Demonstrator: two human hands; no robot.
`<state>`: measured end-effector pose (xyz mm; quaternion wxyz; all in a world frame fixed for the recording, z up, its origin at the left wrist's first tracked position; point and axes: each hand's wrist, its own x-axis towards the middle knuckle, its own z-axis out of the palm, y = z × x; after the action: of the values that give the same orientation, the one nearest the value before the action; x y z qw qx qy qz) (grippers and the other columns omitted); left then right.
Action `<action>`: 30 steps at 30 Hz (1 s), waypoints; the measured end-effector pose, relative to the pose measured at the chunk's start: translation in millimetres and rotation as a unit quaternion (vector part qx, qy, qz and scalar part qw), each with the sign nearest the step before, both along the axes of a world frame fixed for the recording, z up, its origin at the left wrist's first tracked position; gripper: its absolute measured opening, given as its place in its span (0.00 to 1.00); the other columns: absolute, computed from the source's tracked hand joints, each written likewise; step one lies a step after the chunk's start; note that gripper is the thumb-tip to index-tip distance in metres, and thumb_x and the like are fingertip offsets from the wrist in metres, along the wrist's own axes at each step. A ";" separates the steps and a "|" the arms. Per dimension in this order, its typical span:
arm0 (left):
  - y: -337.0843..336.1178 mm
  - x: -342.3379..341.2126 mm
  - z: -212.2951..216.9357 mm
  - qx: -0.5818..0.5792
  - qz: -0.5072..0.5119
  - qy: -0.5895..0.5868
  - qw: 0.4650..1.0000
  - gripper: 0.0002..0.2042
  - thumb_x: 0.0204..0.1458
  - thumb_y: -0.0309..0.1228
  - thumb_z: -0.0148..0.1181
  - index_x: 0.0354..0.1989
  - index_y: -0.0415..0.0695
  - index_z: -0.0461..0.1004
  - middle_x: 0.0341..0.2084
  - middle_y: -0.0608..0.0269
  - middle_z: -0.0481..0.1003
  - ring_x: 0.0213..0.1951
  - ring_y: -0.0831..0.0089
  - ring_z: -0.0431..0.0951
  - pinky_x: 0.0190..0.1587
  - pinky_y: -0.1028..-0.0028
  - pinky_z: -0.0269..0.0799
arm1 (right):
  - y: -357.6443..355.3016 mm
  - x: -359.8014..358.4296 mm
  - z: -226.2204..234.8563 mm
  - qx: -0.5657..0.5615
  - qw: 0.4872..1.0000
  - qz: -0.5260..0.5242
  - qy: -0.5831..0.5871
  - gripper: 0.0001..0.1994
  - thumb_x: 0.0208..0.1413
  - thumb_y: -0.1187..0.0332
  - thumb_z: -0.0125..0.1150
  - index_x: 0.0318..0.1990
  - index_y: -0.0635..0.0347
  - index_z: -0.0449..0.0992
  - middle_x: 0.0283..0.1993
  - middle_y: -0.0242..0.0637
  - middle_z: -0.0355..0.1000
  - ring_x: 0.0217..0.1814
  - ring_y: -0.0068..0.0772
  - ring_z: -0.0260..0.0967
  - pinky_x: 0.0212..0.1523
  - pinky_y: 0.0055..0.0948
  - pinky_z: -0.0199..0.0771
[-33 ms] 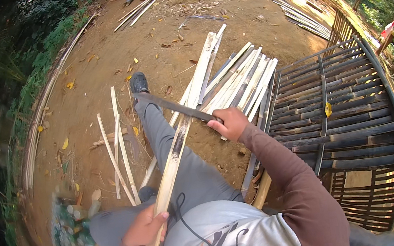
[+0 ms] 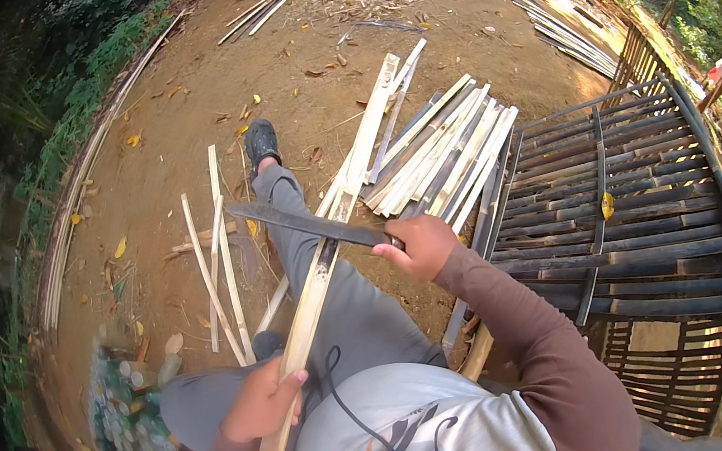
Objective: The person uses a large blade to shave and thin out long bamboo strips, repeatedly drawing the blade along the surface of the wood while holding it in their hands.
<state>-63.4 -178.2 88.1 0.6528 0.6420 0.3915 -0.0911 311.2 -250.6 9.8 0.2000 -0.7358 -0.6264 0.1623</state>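
My left hand (image 2: 265, 400) is closed around the near part of a long split bamboo strip (image 2: 307, 316), close to my belly. The strip slants up and away across my lap, pale with a dark patch near its middle. In my right hand (image 2: 421, 248) is the handle of a machete (image 2: 306, 221). Its long dark blade lies across the strip, tip pointing left over my lower leg. The blade appears to touch the strip's upper face. My right fingers wrap the handle and hide most of it.
A pile of split bamboo strips (image 2: 443, 155) lies ahead to the right. Beside it stands a bamboo slat platform (image 2: 621, 228). A few thin strips (image 2: 219, 271) lie on the ground at left, near a heap of green bottles (image 2: 125, 407). More strips (image 2: 569, 38) lie far right.
My right hand has drawn the machete a little toward me, so its blade crosses the bamboo strip nearer my body. My left hand keeps its hold. The view has shifted slightly.
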 end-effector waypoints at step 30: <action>-13.5 -91.5 16.7 0.430 -0.069 0.188 0.881 0.11 0.66 0.35 0.61 0.38 0.41 0.72 0.24 0.40 0.77 0.30 0.35 0.78 0.34 0.43 0.72 | 15.8 25.0 -1.2 -0.056 0.984 -0.168 0.005 0.32 0.72 0.38 0.50 0.40 0.64 0.81 0.33 0.56 0.79 0.39 0.62 0.79 0.43 0.54 0.77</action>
<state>-154.9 -191.8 104.8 0.2192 0.8557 0.4623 -0.0771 336.2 -234.7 8.6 0.1854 -0.8398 -0.4828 0.1650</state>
